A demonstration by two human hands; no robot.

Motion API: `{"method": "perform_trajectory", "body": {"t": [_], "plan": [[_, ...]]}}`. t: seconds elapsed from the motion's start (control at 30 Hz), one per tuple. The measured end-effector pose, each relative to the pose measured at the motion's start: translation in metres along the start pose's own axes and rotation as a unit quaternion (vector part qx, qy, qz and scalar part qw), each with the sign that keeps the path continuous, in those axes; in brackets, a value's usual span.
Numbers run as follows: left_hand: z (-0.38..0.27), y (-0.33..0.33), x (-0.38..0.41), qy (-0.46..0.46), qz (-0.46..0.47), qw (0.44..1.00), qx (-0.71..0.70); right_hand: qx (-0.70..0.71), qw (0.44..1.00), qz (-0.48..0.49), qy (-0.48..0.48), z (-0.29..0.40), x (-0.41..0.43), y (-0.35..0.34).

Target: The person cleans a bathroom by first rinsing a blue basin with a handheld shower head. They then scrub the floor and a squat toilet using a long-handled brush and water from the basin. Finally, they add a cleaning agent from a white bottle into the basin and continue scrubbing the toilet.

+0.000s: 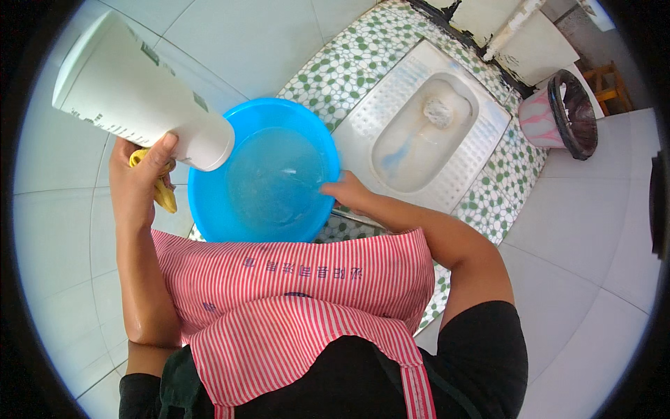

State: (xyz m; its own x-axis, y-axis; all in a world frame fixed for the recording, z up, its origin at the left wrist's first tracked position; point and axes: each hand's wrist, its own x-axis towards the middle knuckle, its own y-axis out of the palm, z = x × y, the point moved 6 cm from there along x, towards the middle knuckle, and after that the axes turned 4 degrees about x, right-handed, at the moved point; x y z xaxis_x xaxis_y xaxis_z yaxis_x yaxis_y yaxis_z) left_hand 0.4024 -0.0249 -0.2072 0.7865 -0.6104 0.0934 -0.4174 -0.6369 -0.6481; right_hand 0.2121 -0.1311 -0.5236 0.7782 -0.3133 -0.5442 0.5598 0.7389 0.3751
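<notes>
My left hand point(141, 178) holds a tall white container point(141, 89) with printed marks, tilted up at the upper left, its narrower end over the basin's rim. A yellow cloth point(163, 195) is pinched in the same hand. A round blue plastic basin point(327, 136) holds cloudy water point(272, 178). The fingers of my right hand point(350, 193) are at the basin's right rim, gripping it. I wear a red and white striped apron point(303, 283) that bears writing.
A white squat toilet point(361, 131) is set in a green and white pebble-patterned floor point(327, 78), right of the basin. Farther right stands a pink and white waste bin point(539, 118) with a black liner. A brown wooden stool point(610, 86) is behind it. Pale tiled walls flank both sides.
</notes>
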Motion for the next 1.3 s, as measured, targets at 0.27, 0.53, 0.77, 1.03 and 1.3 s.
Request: {"method": "perform_trajectory", "body": {"t": [0.27, 0.53, 0.77, 1.03, 1.3], "plan": [[0.009, -0.011, -0.010, -0.003, -0.018, 1.000, 0.018, -0.081, 0.995, 0.055, 0.000, -0.013, 0.006, 0.011], [0.003, 0.014, -0.010, -0.006, 0.022, 0.999, 0.030, -0.071, 0.997, 0.024, -0.032, -0.006, -0.003, 0.008], [-0.006, 0.031, -0.010, 0.003, 0.047, 0.999, 0.011, 0.031, 0.999, -0.036, -0.024, 0.006, -0.011, -0.021], [-0.009, 0.059, -0.006, 0.008, 0.102, 0.994, 0.021, 0.054, 0.987, -0.127, -0.077, 0.006, -0.009, -0.057], [-0.011, 0.095, -0.002, 0.034, 0.148, 0.988, 0.016, 0.192, 0.979, -0.053, -0.049, -0.020, -0.018, -0.073]]}}
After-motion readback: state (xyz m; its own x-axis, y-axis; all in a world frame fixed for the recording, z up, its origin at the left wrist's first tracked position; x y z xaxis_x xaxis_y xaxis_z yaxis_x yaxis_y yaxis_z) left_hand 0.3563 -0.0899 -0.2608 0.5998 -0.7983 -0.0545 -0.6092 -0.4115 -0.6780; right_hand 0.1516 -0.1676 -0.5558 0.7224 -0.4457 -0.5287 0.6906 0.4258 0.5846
